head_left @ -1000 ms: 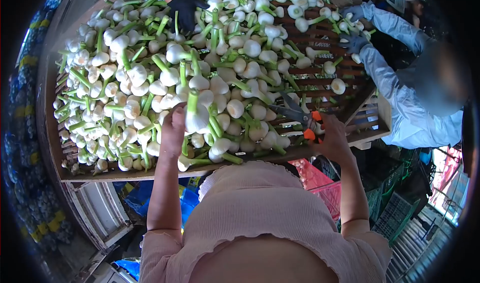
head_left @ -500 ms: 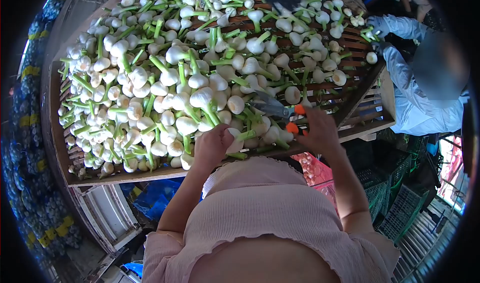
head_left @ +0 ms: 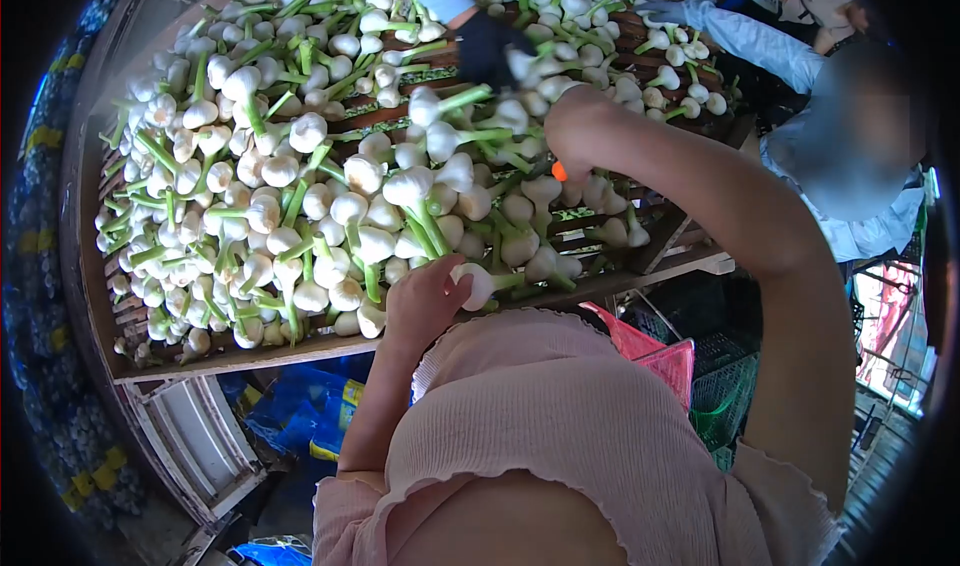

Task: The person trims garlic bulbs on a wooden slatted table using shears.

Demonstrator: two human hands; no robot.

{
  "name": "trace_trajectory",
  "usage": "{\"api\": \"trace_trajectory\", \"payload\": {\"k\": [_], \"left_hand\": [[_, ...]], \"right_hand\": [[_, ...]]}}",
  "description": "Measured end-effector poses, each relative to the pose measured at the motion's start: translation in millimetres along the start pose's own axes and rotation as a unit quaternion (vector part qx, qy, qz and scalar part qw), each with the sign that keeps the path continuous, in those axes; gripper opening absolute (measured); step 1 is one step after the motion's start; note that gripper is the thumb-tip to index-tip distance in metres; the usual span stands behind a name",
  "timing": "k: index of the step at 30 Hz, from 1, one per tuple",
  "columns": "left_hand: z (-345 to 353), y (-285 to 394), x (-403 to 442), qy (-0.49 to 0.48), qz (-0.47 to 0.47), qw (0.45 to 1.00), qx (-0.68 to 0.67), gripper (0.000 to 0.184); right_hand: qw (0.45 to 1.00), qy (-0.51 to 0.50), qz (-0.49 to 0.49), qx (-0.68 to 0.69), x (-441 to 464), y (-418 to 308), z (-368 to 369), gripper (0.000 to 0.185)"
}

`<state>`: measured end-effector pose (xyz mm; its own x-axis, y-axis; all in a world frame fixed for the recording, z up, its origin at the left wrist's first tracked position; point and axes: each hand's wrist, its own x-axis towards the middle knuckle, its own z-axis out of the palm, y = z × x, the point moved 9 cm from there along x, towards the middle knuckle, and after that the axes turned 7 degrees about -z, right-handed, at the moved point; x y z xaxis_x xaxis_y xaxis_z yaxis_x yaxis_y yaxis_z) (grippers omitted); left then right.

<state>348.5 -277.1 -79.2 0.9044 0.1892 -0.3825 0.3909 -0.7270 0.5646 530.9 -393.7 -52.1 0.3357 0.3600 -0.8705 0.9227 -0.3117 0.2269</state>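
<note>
Near the front edge of a slatted wooden table, my left hand (head_left: 425, 301) is closed around a white garlic bulb (head_left: 479, 286) with a green stem pointing right. Farther out over the heap, my right hand (head_left: 580, 131) is closed on shears; only an orange handle end (head_left: 559, 171) shows clearly, and the blades are mostly hidden. Several garlic bulbs (head_left: 441, 140) with cut green stems lie just left of that hand, some blurred. More garlic bulbs (head_left: 265, 211) cover the slats to the left.
A co-worker's dark-gloved hand (head_left: 490, 51) reaches in from the far side, close to my right hand. Another person in pale sleeves (head_left: 765, 51) is at the right. A wooden rim (head_left: 240, 361) edges the table. Below stand a pink basket (head_left: 668, 366) and a green crate (head_left: 722, 391).
My right hand has moved forward and left across the heap with the shears. The left hand keeps its garlic bulb near the edge. The dark-gloved hand has come nearer.
</note>
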Motion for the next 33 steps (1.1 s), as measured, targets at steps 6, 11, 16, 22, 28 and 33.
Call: {"api": "trace_trajectory", "payload": {"k": [6,11,16,22,28,33], "left_hand": [[-36.9,-31.5,0.4,0.16,0.017,0.984,-0.077,0.024],[-21.0,-19.1,22.8,0.189,0.09,0.978,0.022,0.044],[0.3,-9.7,53.2,0.171,0.1,0.979,0.051,0.052],[-16.5,-12.7,56.5,0.143,0.093,0.984,0.05,0.041],[-50.3,87.6,39.1,0.258,0.282,0.924,0.031,0.028],[83.4,125.3,129.4,0.135,0.364,0.898,0.209,0.017]], "right_hand": [[0.979,0.144,0.053,0.138,-27.4,48.1,77.9,0.023],[0.889,0.412,0.125,0.157,-108.8,47.3,137.7,0.054],[0.898,0.385,0.131,0.166,-80.8,6.9,155.5,0.064],[0.863,0.402,0.085,0.295,-18.4,-2.0,172.1,0.052],[0.773,0.405,0.174,0.456,-71.1,10.9,225.2,0.048],[0.646,0.374,0.255,0.614,-87.3,-16.8,255.8,0.061]]}}
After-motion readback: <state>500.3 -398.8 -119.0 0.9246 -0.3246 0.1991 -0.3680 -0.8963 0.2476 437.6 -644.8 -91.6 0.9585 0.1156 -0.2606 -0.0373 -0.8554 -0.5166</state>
